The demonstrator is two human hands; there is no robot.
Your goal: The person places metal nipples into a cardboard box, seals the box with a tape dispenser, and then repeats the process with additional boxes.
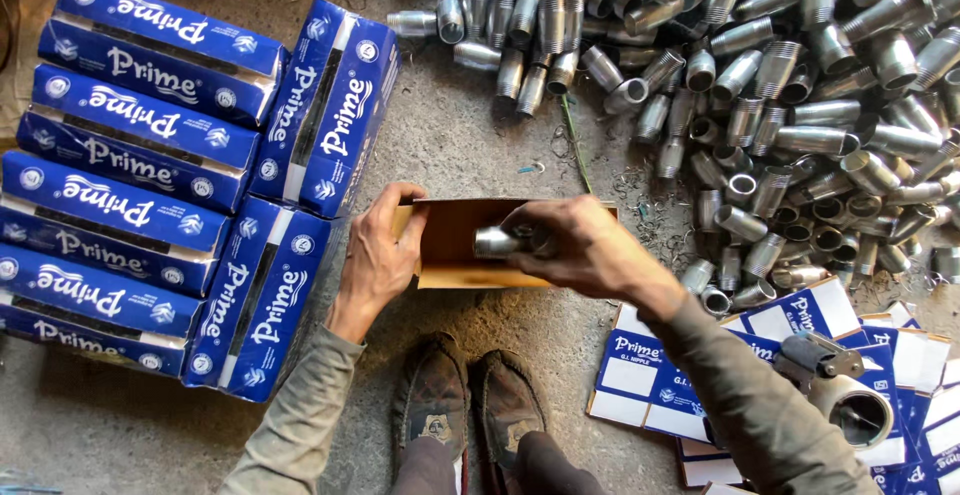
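An open cardboard box [465, 273] with a brown inside lies on the concrete floor in front of my feet. My left hand [378, 250] grips the box's left end and holds it steady. My right hand [585, 245] is over the box and holds a short threaded metal pipe nipple [497, 243] just above the box's inside. A large heap of the same grey metal pipe nipples [760, 105] covers the floor at the upper right, a short reach from my right hand.
Several closed blue boxes [130, 175] are stacked in rows at the left. Flat unfolded blue-and-white box blanks [650, 380] lie at the lower right, with a tape dispenser [840, 385] on them. My two shoes [470, 395] rest below the box.
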